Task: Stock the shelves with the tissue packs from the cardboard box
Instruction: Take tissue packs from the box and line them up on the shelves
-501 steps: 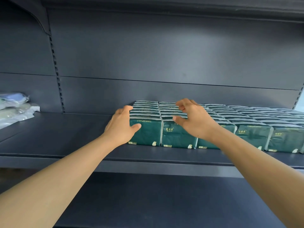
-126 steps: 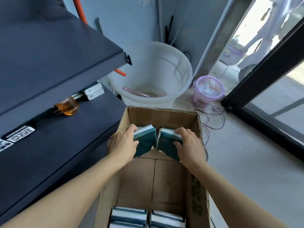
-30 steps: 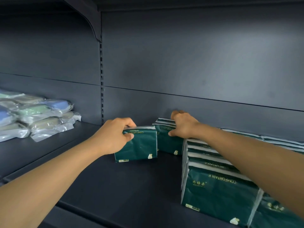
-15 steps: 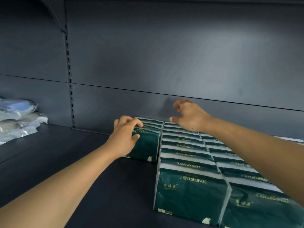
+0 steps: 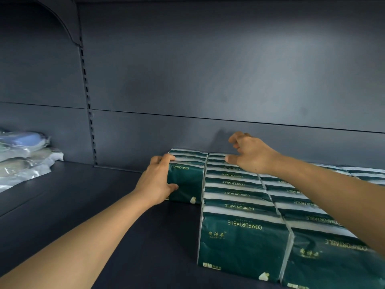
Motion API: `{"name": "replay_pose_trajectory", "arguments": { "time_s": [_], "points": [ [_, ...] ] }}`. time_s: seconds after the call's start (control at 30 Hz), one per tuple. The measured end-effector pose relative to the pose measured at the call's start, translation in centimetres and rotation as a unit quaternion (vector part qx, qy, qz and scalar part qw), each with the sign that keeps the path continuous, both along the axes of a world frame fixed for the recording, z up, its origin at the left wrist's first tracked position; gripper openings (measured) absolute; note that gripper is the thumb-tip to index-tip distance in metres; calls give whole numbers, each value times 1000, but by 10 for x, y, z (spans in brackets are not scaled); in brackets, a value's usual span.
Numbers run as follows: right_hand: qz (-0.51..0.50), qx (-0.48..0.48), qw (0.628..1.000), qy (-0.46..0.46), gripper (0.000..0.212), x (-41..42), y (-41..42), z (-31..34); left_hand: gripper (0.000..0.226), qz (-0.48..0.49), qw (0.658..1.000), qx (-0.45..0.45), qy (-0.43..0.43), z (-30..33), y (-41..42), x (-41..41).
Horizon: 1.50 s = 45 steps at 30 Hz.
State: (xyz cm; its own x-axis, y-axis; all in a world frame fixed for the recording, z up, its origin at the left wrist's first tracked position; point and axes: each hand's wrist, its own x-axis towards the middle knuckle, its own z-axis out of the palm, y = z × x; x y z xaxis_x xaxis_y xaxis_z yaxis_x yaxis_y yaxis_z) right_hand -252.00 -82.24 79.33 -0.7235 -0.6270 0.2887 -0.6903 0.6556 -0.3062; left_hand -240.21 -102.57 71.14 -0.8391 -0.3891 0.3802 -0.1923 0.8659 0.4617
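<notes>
L hand grips pack in short new row; R hand loose, empty. Shelf left half unstocked.

The dark grey metal shelf carries green tissue packs standing upright in rows that run from its front edge back to the rear panel. Left of the long rows, a shorter row stands against the rear panel, with bare shelf in front of it. Well left of the packs, clear plastic-wrapped bundles lie piled on the shelf.
</notes>
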Motion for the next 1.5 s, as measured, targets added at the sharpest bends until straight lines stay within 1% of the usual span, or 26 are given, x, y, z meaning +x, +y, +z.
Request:
{"name": "replay_pose_trajectory", "arguments": {
  "time_s": [0.07,0.13,0.23,0.43,0.6,0.7,0.8,0.97,1.07,1.23,1.43,1.5],
  "points": [
    [-2,-1,1000,1,58,4,3,1,76,-7,1000,7,-15,2,0,2],
    [-4,-8,1000,-1,58,10,7,2,84,-12,999,26,-31,8,0,6],
    [-8,-23,1000,-2,58,24,13,8,88,-6,999,44,-28,25,1,17],
    [-13,-53,998,37,54,65,24,25,67,4,1000,11,7,63,5,58],
    [-18,-87,995,40,48,120,41,29,52,-22,1000,11,15,76,15,101],
    [-41,-105,993,41,46,158,53,24,45,-54,998,11,21,75,26,129],
    [-58,-125,990,30,43,197,67,12,40,-92,995,17,20,67,43,157],
    [-102,-149,984,-5,37,254,101,-22,32,-165,984,60,6,44,83,196],
    [-144,-133,981,-13,36,282,127,-47,27,-209,975,77,-4,25,111,213],
    [-209,-121,968,-68,33,324,183,-95,22,-274,956,99,-27,-10,164,225],
    [-306,-119,938,-114,31,366,267,-149,19,-352,926,100,-93,-55,253,226],
    [-334,-105,929,-122,32,377,299,-163,20,-376,914,94,-116,-71,289,225]
  ]
}}
